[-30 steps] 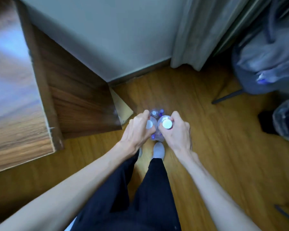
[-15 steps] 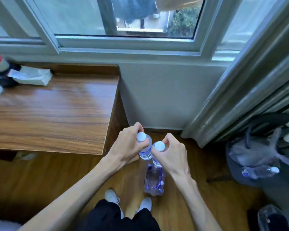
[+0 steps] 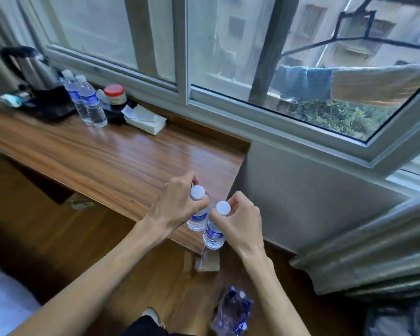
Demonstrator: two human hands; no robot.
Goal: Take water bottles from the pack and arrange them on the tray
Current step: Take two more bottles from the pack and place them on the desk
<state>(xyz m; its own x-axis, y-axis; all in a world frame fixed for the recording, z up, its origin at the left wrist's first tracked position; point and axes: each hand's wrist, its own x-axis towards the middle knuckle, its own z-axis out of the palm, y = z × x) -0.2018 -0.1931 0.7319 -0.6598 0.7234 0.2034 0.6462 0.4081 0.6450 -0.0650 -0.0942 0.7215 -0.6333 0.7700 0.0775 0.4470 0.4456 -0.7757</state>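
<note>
My left hand (image 3: 177, 207) grips the neck of a clear water bottle (image 3: 197, 218) with a white cap. My right hand (image 3: 240, 221) grips a second water bottle (image 3: 213, 235) the same way. Both bottles hang upright, side by side, over the near right corner of the wooden desk (image 3: 112, 163). The torn plastic pack (image 3: 232, 311) lies on the floor below, between my arms. Two more water bottles (image 3: 89, 100) stand at the desk's far left, beside a black tray (image 3: 51, 105) that carries a kettle (image 3: 30, 66).
A tissue box (image 3: 144, 118) and a red-lidded jar (image 3: 115, 94) sit behind the standing bottles. A window runs along the back wall. A curtain (image 3: 374, 251) hangs at the right. White bedding (image 3: 3, 304) shows at the lower left.
Both hands have lifted the two bottles out of the pack on the floor up to desk height. My view has swung up from the floor to the desk and window.
</note>
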